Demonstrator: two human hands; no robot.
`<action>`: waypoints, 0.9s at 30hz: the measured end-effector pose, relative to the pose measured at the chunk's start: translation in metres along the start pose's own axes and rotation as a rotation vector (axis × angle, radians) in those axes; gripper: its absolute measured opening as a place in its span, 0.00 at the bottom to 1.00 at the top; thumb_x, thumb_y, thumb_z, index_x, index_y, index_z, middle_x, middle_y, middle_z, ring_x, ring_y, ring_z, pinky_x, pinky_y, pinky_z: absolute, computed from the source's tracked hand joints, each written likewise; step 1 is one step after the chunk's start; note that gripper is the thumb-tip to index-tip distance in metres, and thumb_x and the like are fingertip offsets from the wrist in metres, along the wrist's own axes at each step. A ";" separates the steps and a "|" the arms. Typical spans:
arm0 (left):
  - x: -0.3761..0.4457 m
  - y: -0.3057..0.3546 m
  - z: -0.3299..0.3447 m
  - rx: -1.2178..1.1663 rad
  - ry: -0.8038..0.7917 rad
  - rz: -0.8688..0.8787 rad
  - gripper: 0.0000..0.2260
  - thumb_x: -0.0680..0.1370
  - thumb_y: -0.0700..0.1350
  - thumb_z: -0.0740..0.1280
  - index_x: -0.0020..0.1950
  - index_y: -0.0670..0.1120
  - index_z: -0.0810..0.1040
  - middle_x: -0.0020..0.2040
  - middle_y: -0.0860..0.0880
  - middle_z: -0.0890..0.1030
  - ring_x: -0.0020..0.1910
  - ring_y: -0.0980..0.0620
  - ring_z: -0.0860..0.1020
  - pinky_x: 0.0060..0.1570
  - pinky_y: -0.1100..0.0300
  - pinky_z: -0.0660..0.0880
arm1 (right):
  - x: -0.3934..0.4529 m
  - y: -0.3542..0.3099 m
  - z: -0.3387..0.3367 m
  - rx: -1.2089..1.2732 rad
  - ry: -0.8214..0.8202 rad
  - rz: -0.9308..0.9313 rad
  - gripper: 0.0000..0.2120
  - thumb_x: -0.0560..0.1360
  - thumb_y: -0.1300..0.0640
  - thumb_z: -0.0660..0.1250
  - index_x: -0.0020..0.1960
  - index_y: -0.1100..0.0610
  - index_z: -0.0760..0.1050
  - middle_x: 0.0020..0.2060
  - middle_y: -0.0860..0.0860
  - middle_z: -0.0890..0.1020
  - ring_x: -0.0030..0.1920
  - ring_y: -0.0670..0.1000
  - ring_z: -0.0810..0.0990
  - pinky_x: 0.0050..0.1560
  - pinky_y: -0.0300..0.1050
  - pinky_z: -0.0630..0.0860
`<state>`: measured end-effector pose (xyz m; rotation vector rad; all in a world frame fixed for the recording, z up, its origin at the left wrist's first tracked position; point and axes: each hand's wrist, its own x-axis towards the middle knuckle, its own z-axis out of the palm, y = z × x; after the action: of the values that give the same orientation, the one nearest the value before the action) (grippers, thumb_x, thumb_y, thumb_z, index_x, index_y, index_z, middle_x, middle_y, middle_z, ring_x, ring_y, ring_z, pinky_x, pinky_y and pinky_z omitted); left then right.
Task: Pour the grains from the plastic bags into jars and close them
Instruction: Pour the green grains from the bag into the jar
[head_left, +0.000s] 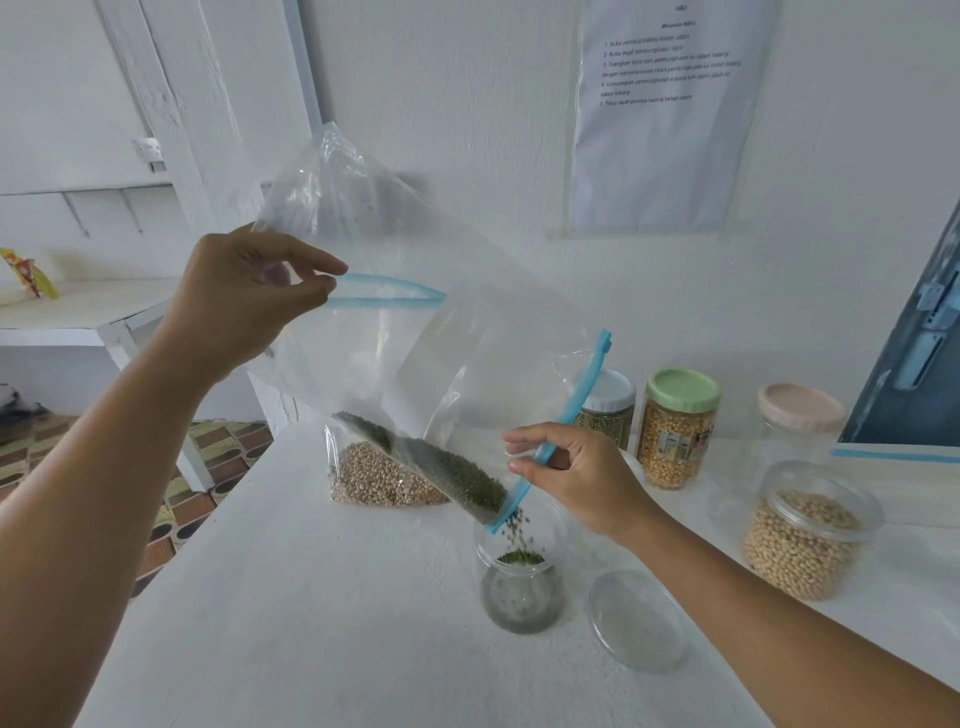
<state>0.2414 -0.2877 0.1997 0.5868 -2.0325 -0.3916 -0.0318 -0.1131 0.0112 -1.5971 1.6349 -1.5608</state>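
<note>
White wall behind a white bench (322, 597). My left hand (244, 296) pinches a raised corner of the clear zip bag (415, 332); my right hand (576, 478) pinches its blue zipper strip (582, 395) with curled fingers. I see green grains (452, 470) spilling from the bag's low corner into the open jar (521, 587); its clear lid (640, 621) lies just beside.

Walls: white, printed sheet (662, 114) at 1 o'clock | Furniture: white table (322, 623); white shelf (78, 306) at 9 o'clock | Floor: patterned mat (208, 467) at 8 o'clock
</note>
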 end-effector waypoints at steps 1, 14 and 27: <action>0.000 0.000 0.000 -0.002 0.000 0.001 0.09 0.76 0.40 0.77 0.52 0.53 0.87 0.39 0.54 0.79 0.35 0.55 0.69 0.40 0.65 0.70 | 0.000 0.000 0.000 0.001 0.001 0.000 0.13 0.75 0.61 0.77 0.58 0.50 0.85 0.50 0.44 0.88 0.39 0.43 0.83 0.48 0.37 0.81; -0.002 -0.001 0.002 -0.017 -0.018 -0.018 0.09 0.76 0.40 0.77 0.51 0.54 0.87 0.37 0.54 0.78 0.37 0.51 0.70 0.42 0.62 0.70 | -0.001 0.005 0.001 -0.002 -0.001 0.022 0.13 0.76 0.60 0.77 0.58 0.47 0.85 0.50 0.42 0.87 0.44 0.57 0.85 0.53 0.51 0.85; -0.001 0.014 -0.005 0.018 -0.110 -0.055 0.08 0.78 0.41 0.76 0.52 0.55 0.87 0.41 0.53 0.79 0.41 0.47 0.74 0.41 0.73 0.69 | -0.002 0.012 0.000 -0.023 -0.008 0.028 0.13 0.76 0.58 0.77 0.59 0.46 0.85 0.50 0.42 0.87 0.46 0.60 0.85 0.52 0.56 0.85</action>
<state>0.2430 -0.2754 0.2083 0.6452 -2.1301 -0.4474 -0.0370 -0.1145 0.0009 -1.5837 1.6697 -1.5248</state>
